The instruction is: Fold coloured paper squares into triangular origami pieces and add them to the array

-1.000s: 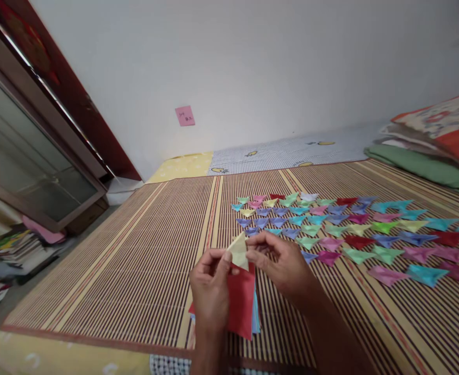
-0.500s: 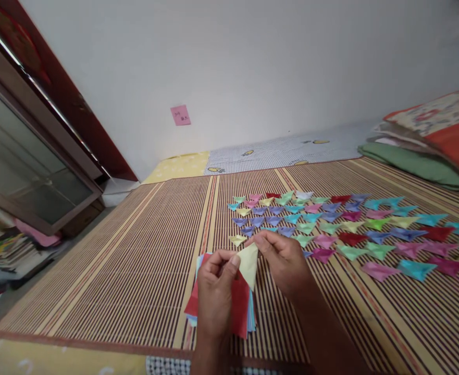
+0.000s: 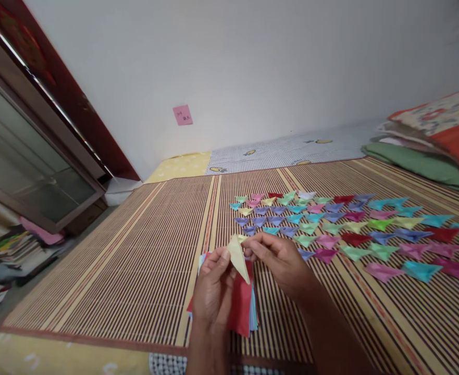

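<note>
A pale yellow folded paper [image 3: 237,260], narrow and pointed at both ends, stands tilted in my left hand [image 3: 211,286]. The left thumb presses on its face, with the fingers behind it. My right hand [image 3: 282,260] is at the paper's right edge, its thumb and fingers closed together; whether they grip the paper is hidden. Below my hands lies a stack of coloured paper [image 3: 242,307], a red sheet on top and blue edges showing at the right. My left hand covers part of the stack.
Rows of small folded paper shapes [image 3: 355,239] in many colours spread across the striped mat [image 3: 135,260] to the right. Folded bedding [image 3: 428,166] is piled at the far right. A pink note [image 3: 183,115] sticks to the wall. Books [image 3: 16,252] are stacked beyond the left edge.
The yellow paper has turned from a broad triangle to a narrower, more edge-on shape and shifted slightly left. My right fingers have moved from its top tip down to its right side.
</note>
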The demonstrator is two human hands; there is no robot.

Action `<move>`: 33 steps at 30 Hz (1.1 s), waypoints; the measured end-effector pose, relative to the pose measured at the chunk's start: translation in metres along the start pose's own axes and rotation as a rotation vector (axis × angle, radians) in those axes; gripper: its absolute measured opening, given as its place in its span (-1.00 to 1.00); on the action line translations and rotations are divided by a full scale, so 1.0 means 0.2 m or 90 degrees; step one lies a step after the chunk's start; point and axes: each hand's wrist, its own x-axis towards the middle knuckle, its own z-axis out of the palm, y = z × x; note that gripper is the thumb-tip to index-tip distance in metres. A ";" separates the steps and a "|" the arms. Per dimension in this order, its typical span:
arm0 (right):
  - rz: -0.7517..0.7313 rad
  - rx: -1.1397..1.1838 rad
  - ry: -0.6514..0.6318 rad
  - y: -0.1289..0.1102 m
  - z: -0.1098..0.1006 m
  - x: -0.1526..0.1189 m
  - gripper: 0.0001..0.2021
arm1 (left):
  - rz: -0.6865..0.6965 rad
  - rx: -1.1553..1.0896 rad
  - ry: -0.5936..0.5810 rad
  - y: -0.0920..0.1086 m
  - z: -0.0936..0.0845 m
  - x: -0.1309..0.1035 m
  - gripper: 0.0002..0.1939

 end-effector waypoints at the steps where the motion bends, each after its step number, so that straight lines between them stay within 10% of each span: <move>1: 0.003 0.005 -0.004 0.00 0.00 0.00 -0.79 | -0.003 -0.014 0.006 0.00 0.00 0.00 -0.68; 22: -0.011 0.056 -0.024 -0.02 0.08 -0.01 -0.90 | -0.012 -0.104 0.028 -0.02 -0.03 0.02 -0.83; 33: -0.222 -0.333 0.203 -0.02 0.19 -0.02 -0.81 | 0.332 0.344 0.137 -0.04 0.00 -0.01 -0.82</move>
